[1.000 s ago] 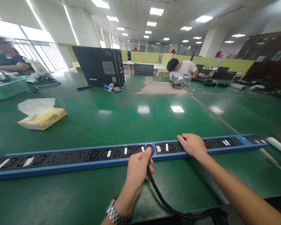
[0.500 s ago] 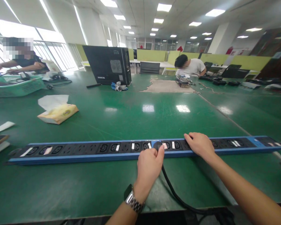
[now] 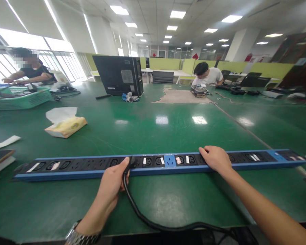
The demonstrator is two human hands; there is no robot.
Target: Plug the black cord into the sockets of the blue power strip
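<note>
A long blue-and-black power strip (image 3: 155,170) lies across the green table with its sockets facing up. Left of its middle, my left hand (image 3: 111,183) is closed around a black power plug (image 3: 133,162), held at the sockets; whether the prongs are inserted is hidden. From the plug a thick black cable (image 3: 153,225) curves down and right to the table's front edge. A blue socket (image 3: 169,161) at the strip's middle is uncovered. My right hand (image 3: 216,158) grips the strip right of that, thumb on top and fingers partly hidden behind the far edge.
Beyond the strip are a tissue pack (image 3: 66,127), a black computer case (image 3: 117,75), gloves (image 3: 130,98) and a green basket (image 3: 28,98). A notebook (image 3: 1,163) lies at the left edge. One person (image 3: 35,69) works at far left, another (image 3: 211,75) across the table.
My left hand has moved left along the strip with the plug, away from the blue socket, which now shows. My right hand stays on the strip.
</note>
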